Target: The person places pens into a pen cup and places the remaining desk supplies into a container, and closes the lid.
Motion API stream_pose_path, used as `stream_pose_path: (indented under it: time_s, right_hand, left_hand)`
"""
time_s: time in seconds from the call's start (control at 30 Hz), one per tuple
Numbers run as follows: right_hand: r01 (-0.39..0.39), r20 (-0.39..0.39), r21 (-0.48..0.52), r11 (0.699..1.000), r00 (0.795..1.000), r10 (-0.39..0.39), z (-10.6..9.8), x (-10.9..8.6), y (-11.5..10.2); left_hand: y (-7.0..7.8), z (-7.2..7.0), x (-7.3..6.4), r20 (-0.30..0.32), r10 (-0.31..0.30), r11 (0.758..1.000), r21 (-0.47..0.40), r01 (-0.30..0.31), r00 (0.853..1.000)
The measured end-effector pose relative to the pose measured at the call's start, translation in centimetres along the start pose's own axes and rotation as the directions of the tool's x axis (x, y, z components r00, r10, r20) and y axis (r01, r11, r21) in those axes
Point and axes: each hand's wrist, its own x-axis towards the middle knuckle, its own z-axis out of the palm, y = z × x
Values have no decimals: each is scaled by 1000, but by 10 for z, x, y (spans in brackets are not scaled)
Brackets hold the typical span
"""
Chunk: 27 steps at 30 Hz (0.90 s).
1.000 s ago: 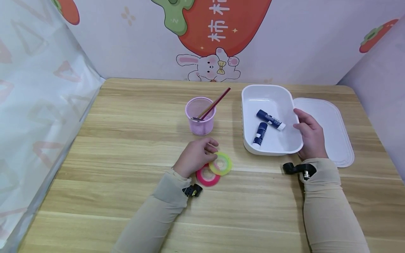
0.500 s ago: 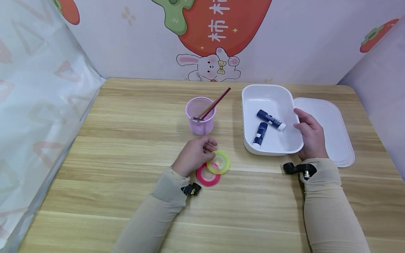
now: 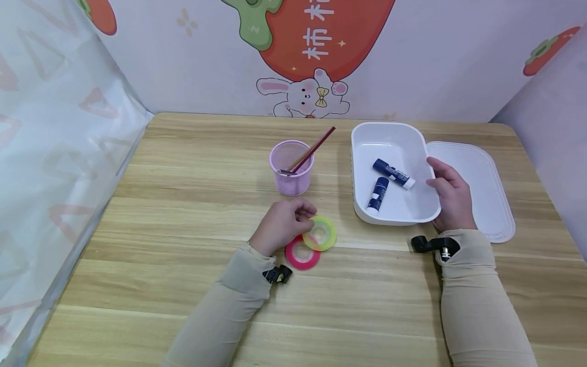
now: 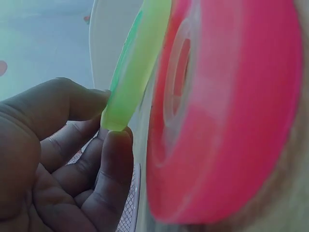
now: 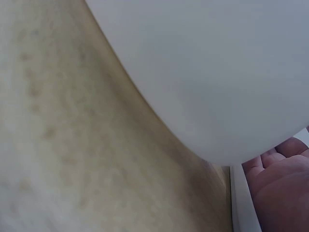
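Observation:
My left hand (image 3: 282, 225) pinches a yellow tape roll (image 3: 330, 239) by its edge between thumb and fingers. In the left wrist view the yellow roll is tilted, a little apart from the table. Partly beneath it in the head view lies a pink tape roll (image 3: 314, 261), flat on the table and large in the left wrist view. My right hand (image 3: 453, 200) grips the right rim of a white plastic box (image 3: 408, 206), thumb at the inner side. Two dark blue glue sticks (image 3: 393, 174) with white ends lie inside it. The right wrist view shows mostly the box's outer wall (image 5: 207, 72).
Behind my left hand stands a pink mesh pen cup (image 3: 293, 184) with pencils (image 3: 316, 145) leaning in it. A white lid (image 3: 486, 193) lies to the right of the box, partly behind my right hand. A printed backdrop (image 3: 183, 66) closes off the table's far edge.
The yellow tape roll has shifted slightly over the pink one, first left and then back right, its tilt changing a little. My right hand and the box stay in place.

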Motion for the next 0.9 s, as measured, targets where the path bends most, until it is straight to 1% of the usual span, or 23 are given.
stream_pose_path:
  time_s: [0.23,0.37,0.53,0.7,0.9]
  right_hand:
    - [-4,2,1,1000,1000,4,0,0,-1]
    - [-5,0,-1,1000,1000,5,-1,0,-1]
    - [-1,0,3,1000,1000,1,-1,0,0]
    - [4,4,5,1000,1000,-4,-1,0,1]
    - [-4,6,-9,1000,1000,5,-1,0,0]
  left_hand:
    - [-2,-2,0,49,-21,992,-126,27,999]
    - [-2,-5,0,86,-17,979,-202,34,996]
    - [1,-8,0,121,-3,962,-270,36,993]
    - [2,-9,-1,124,0,952,-305,39,992]
    - [6,-8,-2,113,-26,938,-341,63,993]
